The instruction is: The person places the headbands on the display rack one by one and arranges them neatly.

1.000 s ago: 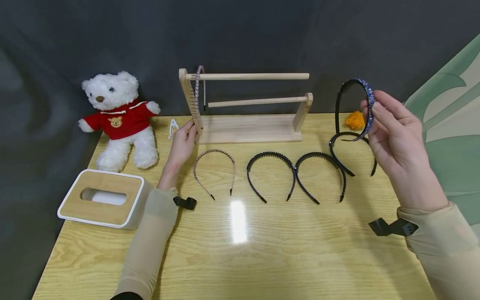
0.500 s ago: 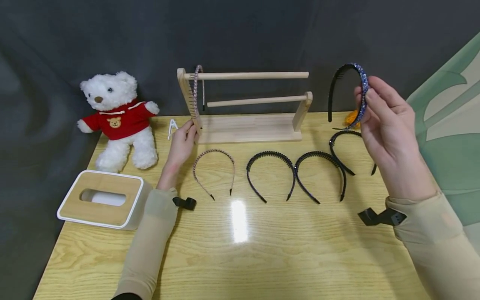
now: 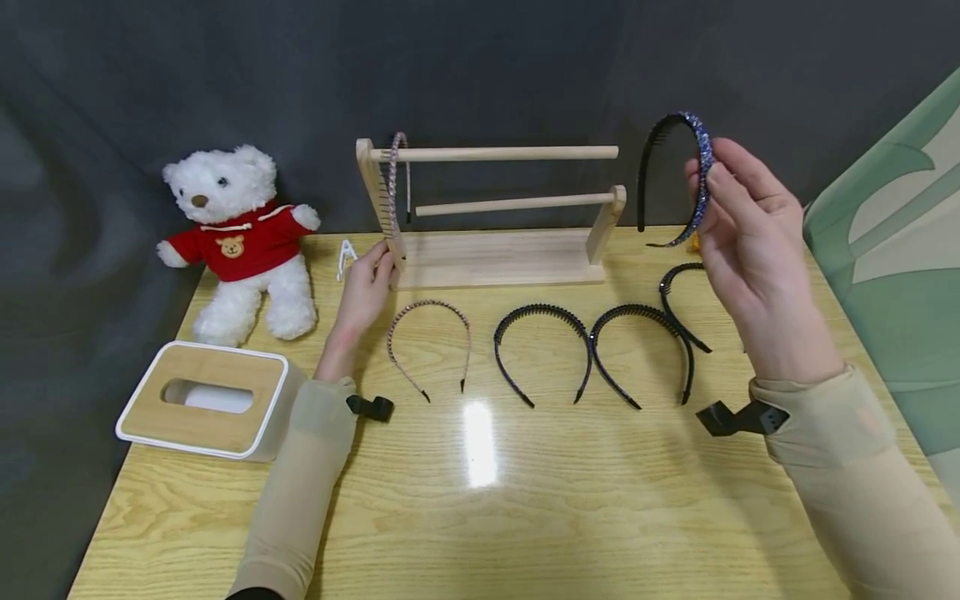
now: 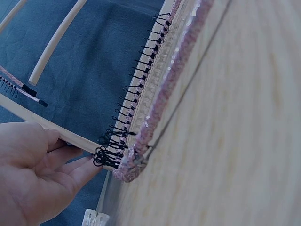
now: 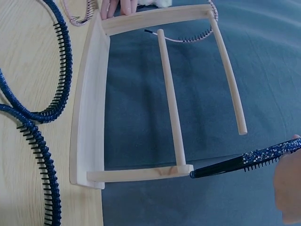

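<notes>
My right hand [image 3: 761, 267] pinches a blue glittery headband [image 3: 703, 154] between thumb and fingers, raised to the right of a wooden rack [image 3: 495, 258]. The headband's open ends point down. In the right wrist view, one dark end of the blue headband [image 5: 268, 154] appears close to the rack's lower bar; whether they touch I cannot tell. My left hand [image 3: 365, 287] grips the foot of the rack's left upright, seen closer in the left wrist view with the fingers [image 4: 77, 172] against the wood. A pink headband [image 3: 393, 187] hangs at the left end of the upper bar [image 3: 510, 153].
Before the rack lie a pink headband [image 3: 427, 302] and dark toothed headbands [image 3: 540, 308], one partly behind my right forearm. A white bear [image 3: 225, 192] in red sits left, behind a tissue box [image 3: 217, 350]. A white clip [image 3: 346, 257] stands beside my left hand.
My right hand has moved left and upward with the blue headband, closer to the rack. My left hand stays at the upright, and the rack has not moved.
</notes>
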The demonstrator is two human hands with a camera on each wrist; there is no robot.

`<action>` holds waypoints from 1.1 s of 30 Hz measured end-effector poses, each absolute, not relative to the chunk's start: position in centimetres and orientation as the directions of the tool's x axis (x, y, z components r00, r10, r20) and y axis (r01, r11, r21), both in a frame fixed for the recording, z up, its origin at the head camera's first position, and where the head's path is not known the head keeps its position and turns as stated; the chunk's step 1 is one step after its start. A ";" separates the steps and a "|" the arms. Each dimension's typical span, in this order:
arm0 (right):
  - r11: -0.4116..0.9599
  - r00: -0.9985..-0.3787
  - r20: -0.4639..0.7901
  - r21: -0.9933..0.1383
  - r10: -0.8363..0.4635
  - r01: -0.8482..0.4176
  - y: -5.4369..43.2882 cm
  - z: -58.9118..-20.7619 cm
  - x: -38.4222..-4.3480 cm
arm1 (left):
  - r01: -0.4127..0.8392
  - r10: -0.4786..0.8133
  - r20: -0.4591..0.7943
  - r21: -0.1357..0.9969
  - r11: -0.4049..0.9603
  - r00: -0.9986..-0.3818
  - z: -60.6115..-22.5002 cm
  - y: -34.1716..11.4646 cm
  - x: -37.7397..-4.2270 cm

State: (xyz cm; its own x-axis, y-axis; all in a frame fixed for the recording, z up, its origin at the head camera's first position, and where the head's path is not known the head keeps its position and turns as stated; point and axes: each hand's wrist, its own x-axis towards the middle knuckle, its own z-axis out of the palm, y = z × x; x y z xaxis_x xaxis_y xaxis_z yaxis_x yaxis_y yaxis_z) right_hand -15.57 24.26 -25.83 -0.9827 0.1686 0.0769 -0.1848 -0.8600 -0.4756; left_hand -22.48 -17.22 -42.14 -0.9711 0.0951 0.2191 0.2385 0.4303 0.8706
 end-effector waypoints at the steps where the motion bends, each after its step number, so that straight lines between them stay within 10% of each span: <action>1: -0.862 -0.983 0.081 -0.471 0.167 -0.185 24.1 -25.9 -15.7 | 0.241 0.096 0.222 0.868 0.433 -0.970 -42.2 -17.2 -22.5; 33: -0.846 -0.980 0.063 -0.496 0.188 -0.194 20.3 -25.5 -18.2 | 0.244 0.086 0.229 0.866 0.436 -0.969 -42.3 -17.2 -22.5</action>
State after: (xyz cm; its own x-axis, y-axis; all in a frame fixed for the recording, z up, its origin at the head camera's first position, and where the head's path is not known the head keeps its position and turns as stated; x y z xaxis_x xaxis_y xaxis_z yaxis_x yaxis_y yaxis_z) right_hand -18.18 20.28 -25.49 -0.9801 0.1882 0.0627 -0.1942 -0.8460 -0.4965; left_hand -22.54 -17.22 -42.27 -0.9695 0.0865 0.2295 0.2439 0.4363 0.8661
